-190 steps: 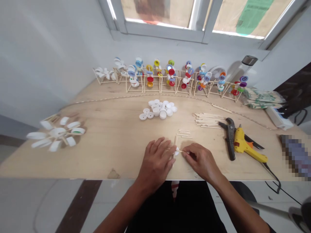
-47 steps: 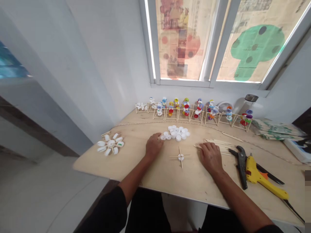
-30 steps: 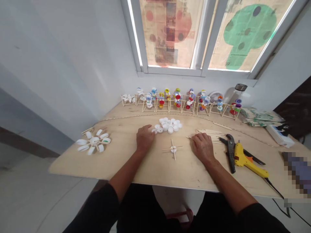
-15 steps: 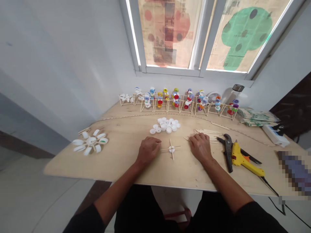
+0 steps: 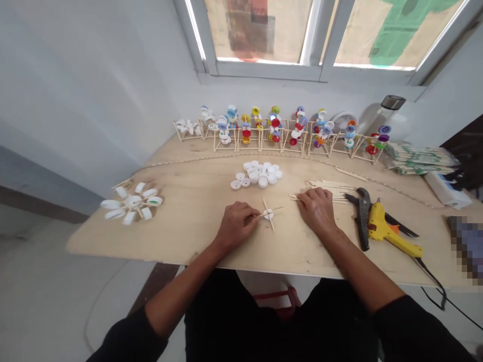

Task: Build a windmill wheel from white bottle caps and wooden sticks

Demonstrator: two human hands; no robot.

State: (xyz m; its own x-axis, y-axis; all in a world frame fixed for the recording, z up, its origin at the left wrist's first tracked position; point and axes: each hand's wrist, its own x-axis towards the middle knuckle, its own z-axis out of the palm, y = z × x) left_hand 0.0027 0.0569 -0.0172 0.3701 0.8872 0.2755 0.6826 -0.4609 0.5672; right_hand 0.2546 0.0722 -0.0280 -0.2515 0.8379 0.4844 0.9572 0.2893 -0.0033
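Observation:
My left hand rests on the table with thumb and forefinger closed on the left stick of a small cross. The cross has thin wooden sticks set around a white bottle cap and lies flat on the wood. To its right, my right hand is curled over wooden sticks, its fingertips closed at their left ends. Its thumb is partly hidden. Beyond the cross lies a cluster of white bottle caps, several of them facing up.
A finished-looking white cap wheel lies at the left. Colourful cap wheels on stick frames line the wall. At the right are black-handled cutters, a yellow glue gun, a power strip, bagged sticks and a bottle.
My left hand has moved right and closed its fingertips on the cross's left stick. My right hand stays at the wooden sticks. The view has tipped downward.

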